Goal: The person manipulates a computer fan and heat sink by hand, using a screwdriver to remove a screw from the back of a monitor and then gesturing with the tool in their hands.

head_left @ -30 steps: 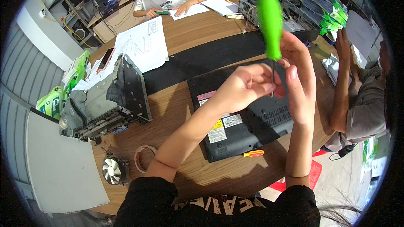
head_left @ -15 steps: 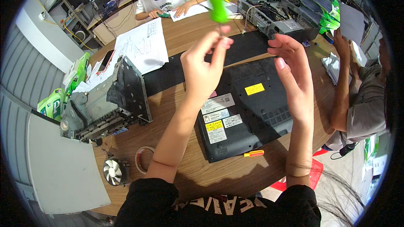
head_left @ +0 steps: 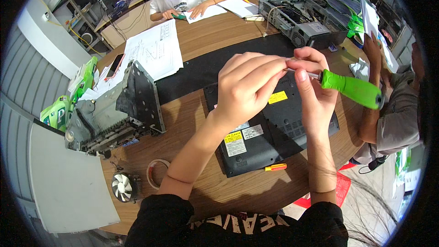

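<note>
A screwdriver with a thick green handle is held in the air, its handle pointing right and tilted slightly down. My left hand pinches the tip end of its shaft, and the fingertips hide the tip. Close by, my right hand grips the shaft between thumb and fingers, near the handle. Beneath both hands a black laptop lies bottom side up on the table, with labels and a vent grille showing. At its near edge rests a small screwdriver with a yellow handle.
An open metal computer case stands at the far right, and a metal chassis part at the left. A cooling fan and a tape roll sit near left. Papers lie beyond. Two other people sit at the table.
The green screwdriver has swung from upright above my left hand to lying sideways at the right. My right hand has closed on its shaft, and both hands have come together.
</note>
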`<state>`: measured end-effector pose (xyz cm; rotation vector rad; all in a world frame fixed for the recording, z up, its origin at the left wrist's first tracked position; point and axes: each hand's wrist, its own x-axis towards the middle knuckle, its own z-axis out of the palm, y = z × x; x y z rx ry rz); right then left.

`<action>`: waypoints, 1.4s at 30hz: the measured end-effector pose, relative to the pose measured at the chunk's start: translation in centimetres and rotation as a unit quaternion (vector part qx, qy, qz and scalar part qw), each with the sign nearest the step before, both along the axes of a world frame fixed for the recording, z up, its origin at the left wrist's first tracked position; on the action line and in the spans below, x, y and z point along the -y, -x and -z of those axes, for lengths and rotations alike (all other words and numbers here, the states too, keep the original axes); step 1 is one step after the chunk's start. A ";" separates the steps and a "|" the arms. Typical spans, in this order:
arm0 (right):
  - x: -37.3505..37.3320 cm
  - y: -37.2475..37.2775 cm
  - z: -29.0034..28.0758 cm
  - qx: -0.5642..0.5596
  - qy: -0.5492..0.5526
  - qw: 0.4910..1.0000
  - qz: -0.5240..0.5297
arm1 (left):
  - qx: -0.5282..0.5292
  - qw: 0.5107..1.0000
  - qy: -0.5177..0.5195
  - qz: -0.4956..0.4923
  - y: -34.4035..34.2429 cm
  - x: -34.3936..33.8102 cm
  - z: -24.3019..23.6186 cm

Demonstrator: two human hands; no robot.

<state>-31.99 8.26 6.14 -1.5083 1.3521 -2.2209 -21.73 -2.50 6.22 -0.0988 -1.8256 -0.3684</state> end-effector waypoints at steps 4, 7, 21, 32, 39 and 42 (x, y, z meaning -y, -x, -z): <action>0.1 0.0 0.6 -0.097 0.052 0.990 0.090 | -0.016 1.000 -0.013 0.016 0.2 0.5 -0.3; -0.3 0.0 0.8 -0.115 0.067 0.986 0.102 | -0.017 1.000 -0.004 0.015 0.0 0.8 -0.3; -0.9 1.0 0.2 -0.057 0.124 0.976 0.170 | 0.149 0.962 -0.121 0.192 -0.5 -2.8 0.2; -2.0 1.4 -2.3 -0.153 -0.113 0.977 0.099 | 0.220 0.882 -0.269 0.319 -0.1 -3.7 0.6; -1.5 0.8 -1.4 -0.070 -0.102 0.992 0.019 | 0.268 0.844 -0.328 0.329 0.7 -3.6 1.8; -1.8 0.2 -1.6 -0.038 -0.090 0.995 -0.001 | 0.154 0.891 -0.299 0.306 1.8 -4.5 2.5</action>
